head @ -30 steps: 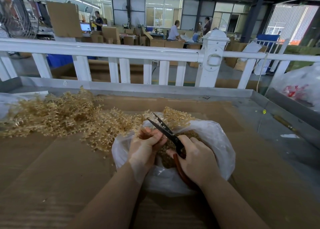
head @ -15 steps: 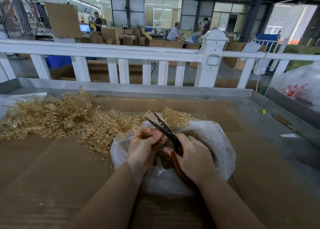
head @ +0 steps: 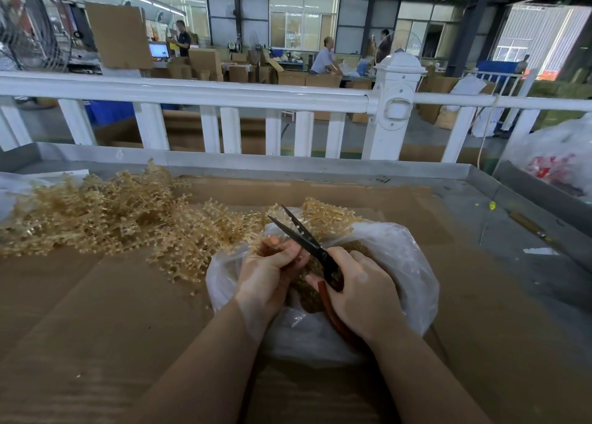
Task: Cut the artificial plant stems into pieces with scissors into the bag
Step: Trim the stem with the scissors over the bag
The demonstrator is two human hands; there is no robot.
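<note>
A heap of tan artificial plant stems [head: 105, 218] spreads over the left of the cardboard-covered table. A clear plastic bag [head: 397, 263] lies open in the middle, with cut brownish pieces [head: 307, 292] inside. My left hand [head: 269, 276] pinches a stem over the bag's mouth. My right hand [head: 358, 292] grips the red handles of the scissors [head: 301, 234], whose dark blades stand open and point up-left, just right of my left fingers. More stems [head: 326, 215] lie behind the bag.
The table's cardboard [head: 96, 327] has a raised metal rim [head: 256, 164] at the back and right. Behind it runs a white fence [head: 224, 96]. A white bag with red contents [head: 557, 161] sits far right. People work among boxes in the distance.
Both hands and the scissors have stayed over the bag, shifting only slightly. The blades remain open.
</note>
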